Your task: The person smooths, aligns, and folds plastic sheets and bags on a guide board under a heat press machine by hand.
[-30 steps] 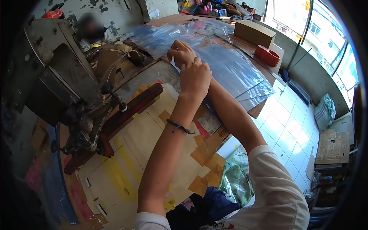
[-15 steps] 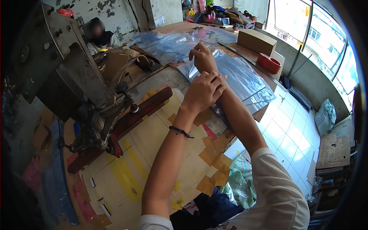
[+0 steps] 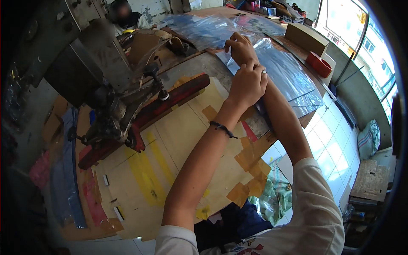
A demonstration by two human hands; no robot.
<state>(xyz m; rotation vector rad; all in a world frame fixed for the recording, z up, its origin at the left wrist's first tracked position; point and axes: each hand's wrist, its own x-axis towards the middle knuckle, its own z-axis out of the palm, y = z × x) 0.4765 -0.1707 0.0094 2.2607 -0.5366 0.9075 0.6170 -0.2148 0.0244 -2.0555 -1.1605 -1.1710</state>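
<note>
My left hand, with a dark cord bracelet on its wrist and a ring on a finger, lies across my right wrist with its fingers curled over it. Beyond it, my right hand hangs loosely bent, fingers partly curled, with nothing seen in it. Both are above clear plastic sheets on the table. Below my left forearm lies a tan board patched with yellow and brown tape. A red-edged bar on a metal machine arm rests over the board's far left side.
A cardboard box and a red tape-roll-shaped object sit at the table's right edge. Another person is at the back left. A green sack lies below the board, and a white sack stands on the tiled floor.
The view has swung, so the whole scene sits further right and higher. My left hand stays on my right wrist, its fingers slightly shifted.
</note>
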